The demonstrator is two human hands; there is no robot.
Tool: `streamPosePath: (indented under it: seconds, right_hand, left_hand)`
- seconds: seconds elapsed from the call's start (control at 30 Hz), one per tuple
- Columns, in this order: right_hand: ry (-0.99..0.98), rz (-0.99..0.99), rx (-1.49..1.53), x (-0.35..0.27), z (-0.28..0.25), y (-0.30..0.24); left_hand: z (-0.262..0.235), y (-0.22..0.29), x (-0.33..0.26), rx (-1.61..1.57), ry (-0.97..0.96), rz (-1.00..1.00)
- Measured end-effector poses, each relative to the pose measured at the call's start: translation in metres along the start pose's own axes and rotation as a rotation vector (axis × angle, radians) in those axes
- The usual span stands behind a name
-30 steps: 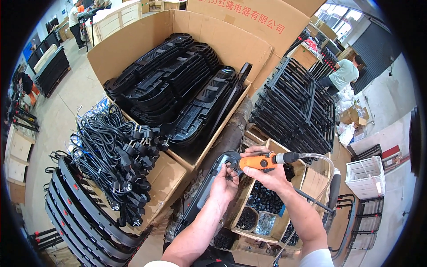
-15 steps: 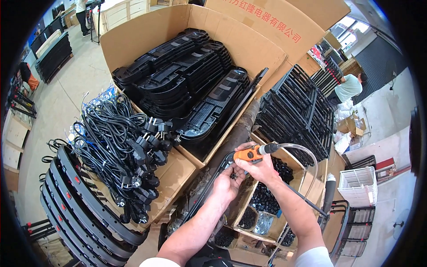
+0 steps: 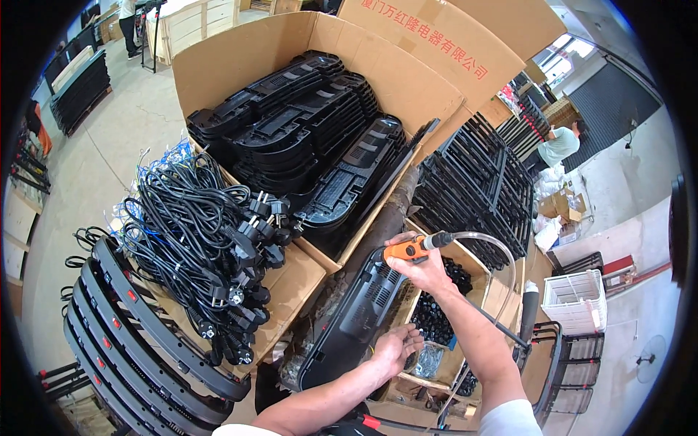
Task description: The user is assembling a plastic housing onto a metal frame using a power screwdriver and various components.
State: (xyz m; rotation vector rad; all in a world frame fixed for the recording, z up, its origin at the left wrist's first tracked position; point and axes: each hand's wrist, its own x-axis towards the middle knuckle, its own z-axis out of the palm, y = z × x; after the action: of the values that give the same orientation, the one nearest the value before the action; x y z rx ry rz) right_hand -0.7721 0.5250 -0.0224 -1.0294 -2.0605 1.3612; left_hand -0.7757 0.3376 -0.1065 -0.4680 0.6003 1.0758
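My right hand (image 3: 425, 270) is wrapped round an orange air screwdriver (image 3: 407, 251) with a clear hose running from its rear. The tool's front end is at the far end of a long black plastic housing (image 3: 352, 320) with vent slots, lying on the work surface; its tip is hidden. My left hand (image 3: 396, 349) is beside the housing's right edge, near a wooden parts tray (image 3: 472, 294). Its fingers are curled in, and whatever lies in them is too small to make out. The tray holds black parts (image 3: 431, 320) and a bag of silvery pieces (image 3: 429, 360).
A cardboard box (image 3: 240, 62) of stacked black housings stands ahead. Bundled black power cords (image 3: 196, 218) and curved black rails (image 3: 145, 320) are to the left. Black frames (image 3: 480, 192) and a white crate (image 3: 574, 301) stand to the right. A person (image 3: 560, 145) is farther back.
My left hand has moved down and right, away from the screwdriver's front end. The black housing now shows its broad vented face. My right hand still grips the screwdriver, almost unmoved.
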Motion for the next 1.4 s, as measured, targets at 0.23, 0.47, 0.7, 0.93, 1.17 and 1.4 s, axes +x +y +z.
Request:
streamPosePath:
  seconds: [0.23,0.47,0.7,0.93,1.17,1.4]
  right_hand:
    - [0.066,0.022,-0.063,-0.007,-0.007,0.013]
    - [0.155,0.013,-0.137,0.005,0.000,0.020]
    - [0.314,-0.114,0.061,-0.079,-0.050,-0.026]
    - [0.378,-0.201,0.327,-0.203,-0.154,-0.029]
    - [0.692,0.047,0.402,-0.366,-0.204,0.093]
    - [0.866,0.282,0.633,-0.408,-0.159,0.170]
  left_hand:
    - [-0.024,-0.012,0.004,0.143,-0.033,-0.025]
    - [-0.048,-0.009,-0.031,0.438,-0.004,0.080]
    - [-0.102,-0.071,-0.037,0.846,0.158,-0.100]
    - [-0.159,-0.105,0.031,1.120,0.445,-0.121]
    - [-0.054,-0.117,0.034,1.763,-0.093,-0.286]
    - [0.004,-0.091,0.197,2.374,0.241,0.786]
